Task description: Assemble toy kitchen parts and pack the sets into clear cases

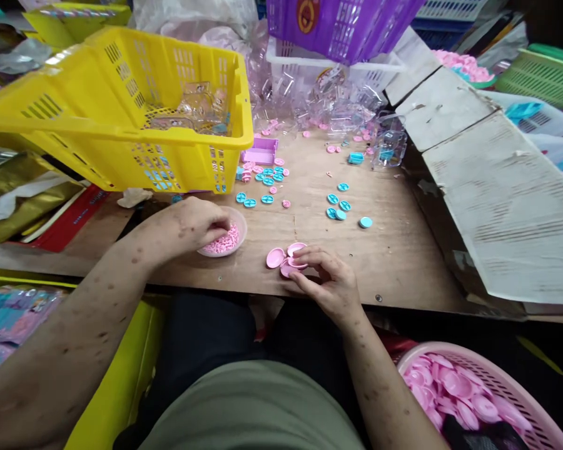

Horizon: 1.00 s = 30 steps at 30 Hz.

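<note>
My left hand (201, 223) reaches into a small translucent bowl (239, 232) of tiny pink pieces (226, 240). Its fingers are pressed together at the pieces; what they pinch is too small to make out. To the right, my right hand (327, 278) has its thumb and fingers around a cluster of pink round shells (291, 265) lying on the wooden table (244, 278). One shell (275, 258) at the left of the cluster lies with its hollow side up.
A yellow basket (169, 147) stands at the back left. Blue discs (344, 205) and pink discs lie mid-table, near a purple tray (259, 152). A cardboard box (507, 187) borders the right side. A pink basket (507, 387) of pink parts sits below right.
</note>
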{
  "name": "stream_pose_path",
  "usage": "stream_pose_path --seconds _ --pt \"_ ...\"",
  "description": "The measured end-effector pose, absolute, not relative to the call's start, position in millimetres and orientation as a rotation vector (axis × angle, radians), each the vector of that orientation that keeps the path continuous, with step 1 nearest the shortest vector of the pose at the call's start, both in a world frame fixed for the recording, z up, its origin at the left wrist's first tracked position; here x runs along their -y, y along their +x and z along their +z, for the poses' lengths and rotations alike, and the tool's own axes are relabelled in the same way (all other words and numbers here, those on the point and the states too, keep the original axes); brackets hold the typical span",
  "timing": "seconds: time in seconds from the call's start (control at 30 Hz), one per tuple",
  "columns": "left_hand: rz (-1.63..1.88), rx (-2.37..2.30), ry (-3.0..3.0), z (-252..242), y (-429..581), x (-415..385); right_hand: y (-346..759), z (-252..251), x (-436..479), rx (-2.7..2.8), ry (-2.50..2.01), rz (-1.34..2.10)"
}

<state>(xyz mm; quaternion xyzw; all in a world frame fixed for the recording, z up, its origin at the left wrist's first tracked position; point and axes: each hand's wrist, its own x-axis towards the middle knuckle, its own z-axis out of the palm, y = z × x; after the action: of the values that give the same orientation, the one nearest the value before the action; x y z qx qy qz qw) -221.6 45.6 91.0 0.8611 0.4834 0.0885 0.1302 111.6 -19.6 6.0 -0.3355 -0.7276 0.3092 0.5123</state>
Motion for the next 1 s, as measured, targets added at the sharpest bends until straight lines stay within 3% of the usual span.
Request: stream_pose_path --seconds 0.27,0.5,1.0 --pt "0.837 -1.291 1.997 113 -157 7 117 7 18 1.873 -0.713 0.717" --pt "0.844 -1.128 1.786 80 -121 18 119 10 19 1.889 -0.739 0.691" --pt "0.742 -1.151 1.895 84 -127 16 118 6 21 1.909 -0.714 0.767"
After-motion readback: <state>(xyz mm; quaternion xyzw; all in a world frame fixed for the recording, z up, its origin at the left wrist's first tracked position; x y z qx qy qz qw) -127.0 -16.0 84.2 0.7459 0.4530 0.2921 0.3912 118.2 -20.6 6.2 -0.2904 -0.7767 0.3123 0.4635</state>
